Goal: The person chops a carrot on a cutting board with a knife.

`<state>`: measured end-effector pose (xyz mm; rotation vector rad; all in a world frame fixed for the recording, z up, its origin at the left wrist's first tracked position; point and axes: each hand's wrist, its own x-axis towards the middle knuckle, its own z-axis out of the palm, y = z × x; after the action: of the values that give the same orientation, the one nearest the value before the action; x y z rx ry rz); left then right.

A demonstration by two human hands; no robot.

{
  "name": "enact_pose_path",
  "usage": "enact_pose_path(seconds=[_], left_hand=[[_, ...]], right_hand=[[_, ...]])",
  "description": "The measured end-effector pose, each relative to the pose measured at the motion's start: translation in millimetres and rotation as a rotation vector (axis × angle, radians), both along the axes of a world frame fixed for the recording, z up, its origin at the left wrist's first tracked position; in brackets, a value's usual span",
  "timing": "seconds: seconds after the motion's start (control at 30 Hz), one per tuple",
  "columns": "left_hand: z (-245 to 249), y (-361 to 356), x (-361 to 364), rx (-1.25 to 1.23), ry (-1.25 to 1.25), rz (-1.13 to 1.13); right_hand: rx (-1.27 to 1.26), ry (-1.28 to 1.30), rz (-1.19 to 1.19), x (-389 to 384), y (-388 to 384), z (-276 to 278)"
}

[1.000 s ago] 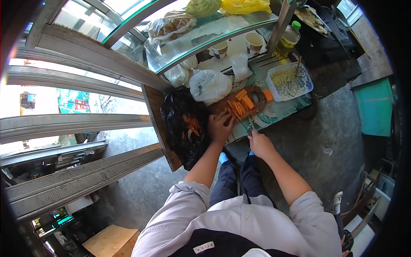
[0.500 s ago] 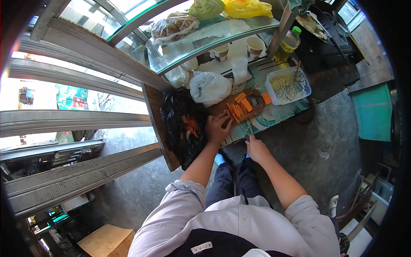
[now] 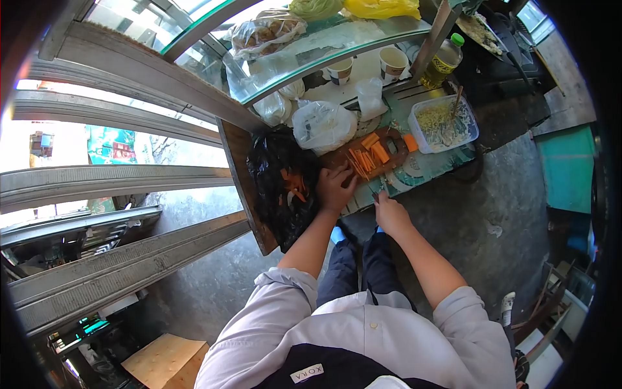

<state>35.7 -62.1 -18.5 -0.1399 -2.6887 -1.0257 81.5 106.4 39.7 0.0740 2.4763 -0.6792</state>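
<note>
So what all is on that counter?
cutting board: one, brown, on counter
carrot pieces: many, orange, on board
black bag: one, orange peelings inside, left of board
white bag: one, behind board
tub: one, clear, right of board
paper cups: two, white, under shelf
bottle: one, yellowish, green cap
knife: one, colour unclear, board's near edge
left hand: on board's near end
right hand: fingers around knife

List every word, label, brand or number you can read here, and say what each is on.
"XORA": white tag on the person's black garment; first letter uncertain.
Bottle label: too small to read.
Paper cups: print too small to read.
Green sign outside, left: blurred.
</note>
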Motion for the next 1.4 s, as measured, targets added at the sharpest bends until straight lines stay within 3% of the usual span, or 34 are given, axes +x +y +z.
enact_pose_path(seconds=[0.53,1.03,1.23,1.4], left_hand=[[1.2,-3.6,-0.9,0.006,0.117,-0.063],[0.2,-3.4,0.5,0.003,0.106,-0.073],[0.5,-3.3,0.7,-0.002,0.109,-0.066],[-1.9,-3.7,0.2,0.011,0.11,-0.066]], right_hand=[[0.008,0.009,0.035,11.4,12.9,11.0],[-0.03,-0.036,0.028,-5.0,-0.7,4.9],[-0.02,-0.086,-0.012,23.4,9.6,10.0],[-0.031,-0.009,-0.007,17.5,7.6,12.8]])
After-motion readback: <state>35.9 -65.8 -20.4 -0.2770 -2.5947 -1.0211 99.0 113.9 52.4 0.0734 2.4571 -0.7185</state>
